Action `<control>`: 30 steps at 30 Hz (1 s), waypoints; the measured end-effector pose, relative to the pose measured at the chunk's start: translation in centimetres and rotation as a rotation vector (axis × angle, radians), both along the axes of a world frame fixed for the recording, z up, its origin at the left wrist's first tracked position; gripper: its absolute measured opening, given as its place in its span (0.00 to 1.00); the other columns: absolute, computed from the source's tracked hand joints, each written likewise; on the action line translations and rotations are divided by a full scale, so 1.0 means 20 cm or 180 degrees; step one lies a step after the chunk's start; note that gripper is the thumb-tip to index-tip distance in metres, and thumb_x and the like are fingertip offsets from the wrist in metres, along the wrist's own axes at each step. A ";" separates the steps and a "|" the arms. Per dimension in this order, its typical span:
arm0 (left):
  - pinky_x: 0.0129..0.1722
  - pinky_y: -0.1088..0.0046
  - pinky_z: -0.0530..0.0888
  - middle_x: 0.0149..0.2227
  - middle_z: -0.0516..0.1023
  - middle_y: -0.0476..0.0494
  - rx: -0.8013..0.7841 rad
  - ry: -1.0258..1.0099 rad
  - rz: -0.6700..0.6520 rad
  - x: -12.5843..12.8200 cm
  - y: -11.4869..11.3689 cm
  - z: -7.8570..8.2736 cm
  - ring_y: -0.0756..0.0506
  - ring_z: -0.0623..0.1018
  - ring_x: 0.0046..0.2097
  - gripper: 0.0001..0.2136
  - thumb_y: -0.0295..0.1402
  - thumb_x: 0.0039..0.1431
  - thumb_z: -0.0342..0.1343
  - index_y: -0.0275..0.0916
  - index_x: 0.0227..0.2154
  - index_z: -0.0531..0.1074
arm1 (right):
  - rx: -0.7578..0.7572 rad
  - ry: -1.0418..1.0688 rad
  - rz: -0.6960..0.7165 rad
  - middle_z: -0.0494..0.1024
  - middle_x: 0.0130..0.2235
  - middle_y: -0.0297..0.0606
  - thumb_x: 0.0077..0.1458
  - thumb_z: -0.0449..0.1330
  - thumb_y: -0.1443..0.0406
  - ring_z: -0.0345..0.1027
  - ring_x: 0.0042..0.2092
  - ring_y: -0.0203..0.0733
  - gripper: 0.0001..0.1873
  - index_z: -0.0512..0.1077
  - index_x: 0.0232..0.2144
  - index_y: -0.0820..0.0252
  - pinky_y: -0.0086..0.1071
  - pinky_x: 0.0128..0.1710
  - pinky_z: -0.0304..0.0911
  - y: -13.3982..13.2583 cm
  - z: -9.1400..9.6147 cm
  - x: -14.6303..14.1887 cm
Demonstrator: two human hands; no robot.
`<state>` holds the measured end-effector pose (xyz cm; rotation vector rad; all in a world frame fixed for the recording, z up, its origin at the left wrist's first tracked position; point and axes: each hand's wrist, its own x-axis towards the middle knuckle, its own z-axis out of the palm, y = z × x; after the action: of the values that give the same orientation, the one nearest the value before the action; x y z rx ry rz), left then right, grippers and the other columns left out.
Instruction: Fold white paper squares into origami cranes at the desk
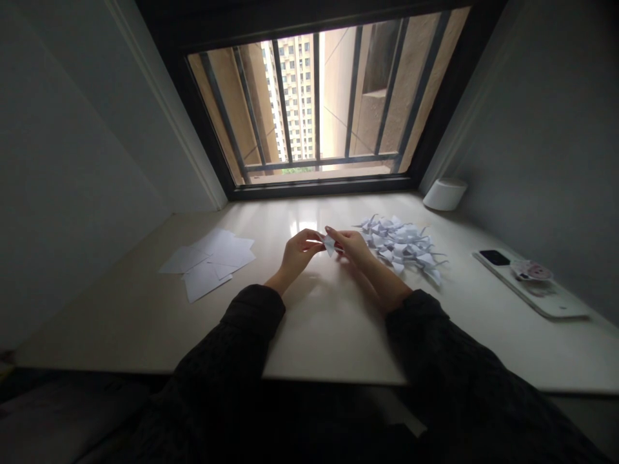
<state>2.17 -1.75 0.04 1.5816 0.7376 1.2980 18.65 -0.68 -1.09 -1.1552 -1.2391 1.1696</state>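
Note:
Both of my hands meet over the middle of a pale desk point(333, 322) and pinch one small folded piece of white paper point(329, 244). My left hand point(298, 250) grips its left side with curled fingers. On the paper's right side, the fingers of my right hand point(352, 247) are closed. Just right of my right hand lies a heap of several folded white paper cranes point(403, 246). Dark sleeves cover both forearms.
Several flat white paper sheets point(209, 261) lie spread at the left. At the right edge a white phone point(532, 281) carries a round sticker. A small white round device point(445, 193) stands at the back right corner. A barred window point(319, 109) rises behind the desk.

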 end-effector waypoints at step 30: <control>0.40 0.65 0.77 0.34 0.80 0.43 -0.0171 -0.0323 0.0152 0.00 0.03 -0.02 0.46 0.79 0.36 0.15 0.37 0.42 0.69 0.36 0.33 0.77 | 0.1833 -0.0574 0.0181 0.73 0.52 0.41 0.49 0.66 0.57 0.68 0.51 0.46 0.19 0.77 0.45 0.48 0.41 0.49 0.67 0.00 0.03 0.04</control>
<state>2.26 -1.06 -0.30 1.4524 0.7446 1.3715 19.39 -0.66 -0.46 -0.8024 -1.6193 0.6814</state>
